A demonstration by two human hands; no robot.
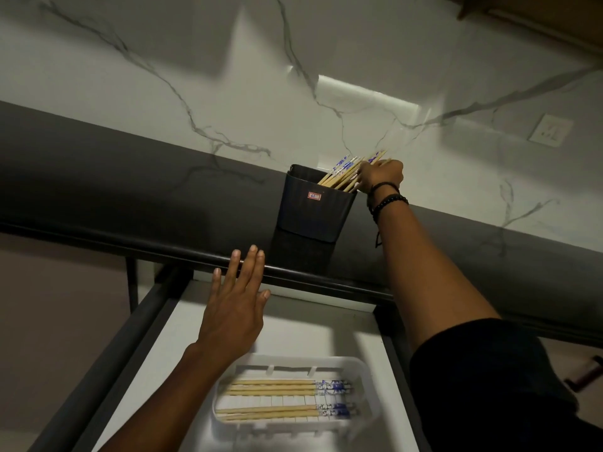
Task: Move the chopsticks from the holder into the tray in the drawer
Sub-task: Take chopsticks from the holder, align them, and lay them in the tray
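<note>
Right hand around chopsticks in holder

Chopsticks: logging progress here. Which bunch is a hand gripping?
The bunch leaning in the dark holder: the right hand grips its tops. The upper group and lower group in the tray lie flat, untouched.

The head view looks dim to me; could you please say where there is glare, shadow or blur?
Head view: dim overall; a bright glare patch on the marble wall behind the holder; the counter lies in shadow; the tray looks slightly soft; wide-angle distortion slants the counter's edge.
</note>
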